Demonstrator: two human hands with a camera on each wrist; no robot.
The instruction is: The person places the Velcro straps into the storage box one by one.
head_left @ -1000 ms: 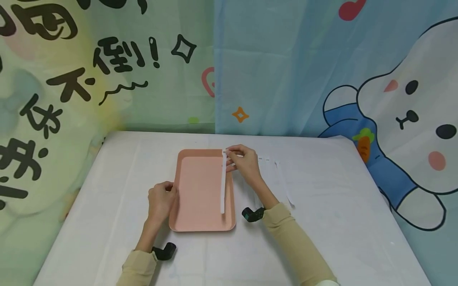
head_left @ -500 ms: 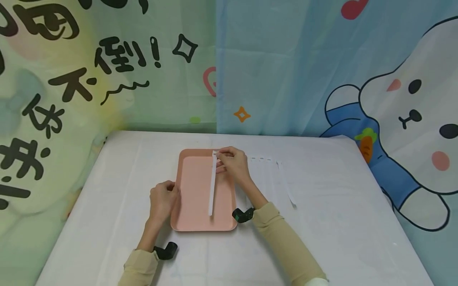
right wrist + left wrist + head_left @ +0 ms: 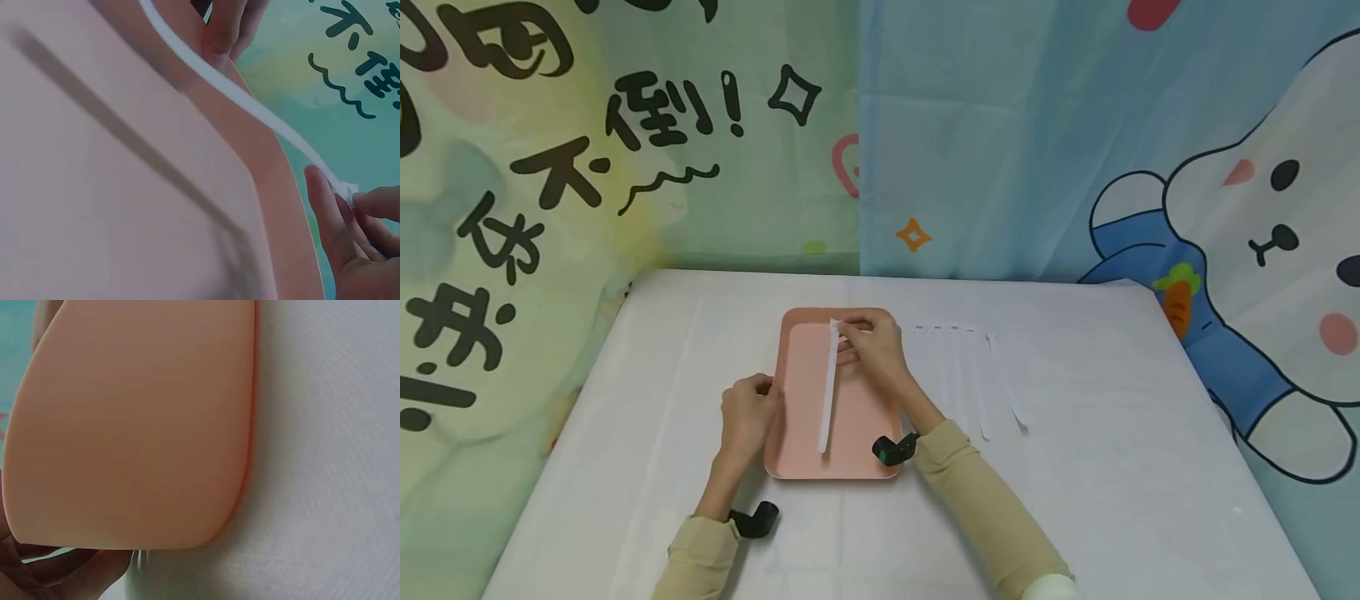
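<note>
A pink rectangular tray (image 3: 797,358) lies on the white-covered table. My left hand (image 3: 748,417) grips its left edge; in the left wrist view the tray's outer wall (image 3: 137,425) hides most of those fingers. Between thumb and fingers, my right hand (image 3: 874,346) pinches the top end of a long, thin white strip (image 3: 828,392) that looks like paper or tape. The strip hangs above the left half of the tray. In the right wrist view the strip (image 3: 231,90) bends in a curve and casts a shadow on the tray floor.
Right of the tray, several similar white strips (image 3: 977,383) lie side by side on the white cloth, hard to tell apart from it. The rightmost strip (image 3: 1006,383) has a curled lower end. A printed curtain (image 3: 955,150) hangs behind the table.
My right hand has carried the white strip leftward, from the tray's right side to its left half. More of the strips on the table now show. My left hand keeps its hold on the tray.
</note>
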